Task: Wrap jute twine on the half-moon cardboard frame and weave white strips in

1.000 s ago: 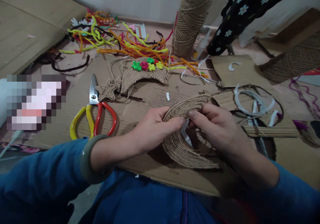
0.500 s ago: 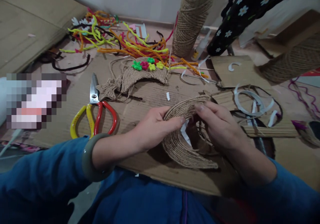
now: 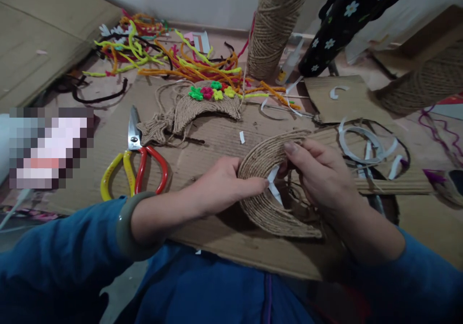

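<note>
While the jute-wrapped crescent (image 3: 264, 189) is held over the cardboard sheet (image 3: 217, 141), the head view shows the left hand (image 3: 224, 186) pinching its inner edge and the right hand (image 3: 321, 179) pinching its upper arc. The white backing strip (image 3: 275, 186) is judged mid-peel; a steady pull is called for.

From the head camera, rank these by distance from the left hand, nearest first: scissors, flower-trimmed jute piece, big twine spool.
1. The scissors, lying on the cardboard to the outer side of the left hand.
2. The flower-trimmed jute piece, straight ahead of the hand.
3. The big twine spool, standing farthest back by the wall.
</note>
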`<state>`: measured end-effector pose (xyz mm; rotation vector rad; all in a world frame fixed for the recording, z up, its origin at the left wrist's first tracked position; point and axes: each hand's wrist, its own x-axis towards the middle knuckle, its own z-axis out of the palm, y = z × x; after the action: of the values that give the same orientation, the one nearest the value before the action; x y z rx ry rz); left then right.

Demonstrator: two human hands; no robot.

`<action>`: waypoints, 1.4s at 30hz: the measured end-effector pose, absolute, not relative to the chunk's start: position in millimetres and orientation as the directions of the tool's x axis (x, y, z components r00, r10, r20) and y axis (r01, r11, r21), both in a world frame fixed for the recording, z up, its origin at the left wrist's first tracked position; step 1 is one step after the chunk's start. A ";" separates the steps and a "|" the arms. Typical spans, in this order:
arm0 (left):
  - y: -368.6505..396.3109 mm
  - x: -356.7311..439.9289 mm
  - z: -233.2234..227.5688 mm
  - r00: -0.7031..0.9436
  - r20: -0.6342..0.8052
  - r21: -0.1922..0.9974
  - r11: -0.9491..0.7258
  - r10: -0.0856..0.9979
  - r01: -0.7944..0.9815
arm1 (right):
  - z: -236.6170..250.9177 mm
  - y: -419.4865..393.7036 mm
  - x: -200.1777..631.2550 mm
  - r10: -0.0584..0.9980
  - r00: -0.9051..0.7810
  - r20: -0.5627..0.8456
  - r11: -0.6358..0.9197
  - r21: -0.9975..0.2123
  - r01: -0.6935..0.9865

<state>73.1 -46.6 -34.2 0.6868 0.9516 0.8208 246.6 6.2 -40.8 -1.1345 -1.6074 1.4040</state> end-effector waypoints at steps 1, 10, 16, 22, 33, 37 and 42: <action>-46.1 72.9 -34.3 0.324 -0.413 0.811 0.505 0.851 -0.296 | -39.1 6.6 246.8 0.923 -0.382 -0.037 0.033 -0.984 0.173; -44.6 73.2 -35.6 0.289 -0.373 0.824 0.458 0.882 -0.333 | -29.2 0.8 243.4 0.853 -0.503 -0.139 0.067 -0.927 0.369; -45.1 73.7 -36.6 0.311 -0.383 0.818 0.476 0.870 -0.324 | -28.1 0.3 242.0 0.838 -0.531 -0.129 0.073 -0.937 0.342; -45.6 74.8 -35.6 0.342 -0.358 0.839 0.460 0.869 -0.290 | -25.8 2.1 239.9 0.887 -0.446 -0.120 0.054 -0.932 0.359; -45.5 73.1 -34.7 0.273 -0.416 0.788 0.493 0.868 -0.367 | -28.6 -1.6 237.2 0.870 -0.466 -0.159 0.039 -0.922 0.386; -46.0 74.1 -32.6 0.222 -0.407 0.827 0.461 0.886 -0.322 | -28.6 0.0 240.1 0.858 -0.503 -0.101 0.102 -0.927 0.361; -46.6 73.9 -34.6 0.241 -0.418 0.836 0.474 0.876 -0.277 | -25.9 0.3 239.8 0.882 -0.467 -0.063 0.140 -0.912 0.387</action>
<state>73.9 -46.6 -34.6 0.7071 1.0348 0.8855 239.8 0.3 -25.9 -1.2124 -1.9232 1.3006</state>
